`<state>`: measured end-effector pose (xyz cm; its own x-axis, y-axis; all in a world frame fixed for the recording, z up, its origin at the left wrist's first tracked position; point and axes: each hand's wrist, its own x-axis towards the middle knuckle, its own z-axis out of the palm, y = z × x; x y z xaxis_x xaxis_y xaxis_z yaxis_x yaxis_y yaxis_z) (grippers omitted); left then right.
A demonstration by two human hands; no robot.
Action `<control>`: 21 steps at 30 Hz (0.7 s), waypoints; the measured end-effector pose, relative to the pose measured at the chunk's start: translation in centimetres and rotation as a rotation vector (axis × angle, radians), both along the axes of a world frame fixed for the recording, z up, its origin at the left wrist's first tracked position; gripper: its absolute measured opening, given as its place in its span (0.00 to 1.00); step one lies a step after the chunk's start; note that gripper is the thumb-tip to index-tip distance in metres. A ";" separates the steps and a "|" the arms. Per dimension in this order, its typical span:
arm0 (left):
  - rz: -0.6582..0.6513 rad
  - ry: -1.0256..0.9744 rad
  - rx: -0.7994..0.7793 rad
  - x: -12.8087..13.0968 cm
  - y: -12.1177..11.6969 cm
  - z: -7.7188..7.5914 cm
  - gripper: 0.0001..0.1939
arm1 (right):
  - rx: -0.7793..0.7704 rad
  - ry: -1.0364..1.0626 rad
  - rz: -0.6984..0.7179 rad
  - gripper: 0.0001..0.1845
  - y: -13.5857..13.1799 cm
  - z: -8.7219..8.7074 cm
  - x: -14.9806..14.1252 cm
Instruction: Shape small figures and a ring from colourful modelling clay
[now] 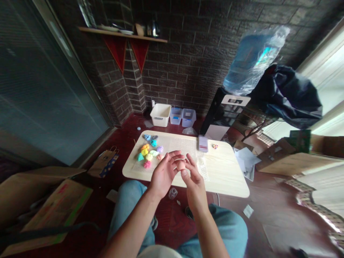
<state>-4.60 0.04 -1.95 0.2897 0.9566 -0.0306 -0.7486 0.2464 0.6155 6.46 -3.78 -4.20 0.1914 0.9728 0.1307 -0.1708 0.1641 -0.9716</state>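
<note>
Above the near edge of the table, my left hand (163,174) and my right hand (195,178) meet around a small peach-coloured ball of modelling clay (181,165). My right thumb presses the ball from below, with the right fingers curved beside it. The fingers of my left hand reach behind and along its left side. On the left of the table lie several soft lumps of clay, among them pink (147,164), green (140,157), yellow (145,151), orange (145,146), blue (153,143) and lilac (159,149). A peach lump (160,157) is partly hidden by my left hand.
Bubble wrap (177,142) covers part of the white table (228,172). A small box (203,143) and a multicoloured cluster (215,146) stand toward the right. Bins (160,115) and a water dispenser (225,114) are behind. Cardboard boxes (56,211) flank both sides.
</note>
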 end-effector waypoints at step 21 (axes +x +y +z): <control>0.198 0.613 0.526 -1.5 0.0 -0.4 0.12 | -0.072 0.242 0.126 0.18 -0.3 1.1 0.1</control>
<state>-6.06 0.07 -2.40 0.1924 0.9215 0.3373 -0.2426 -0.2884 0.9263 6.58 -4.06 -3.08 0.0853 0.9960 0.0257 -0.4140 0.0589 -0.9084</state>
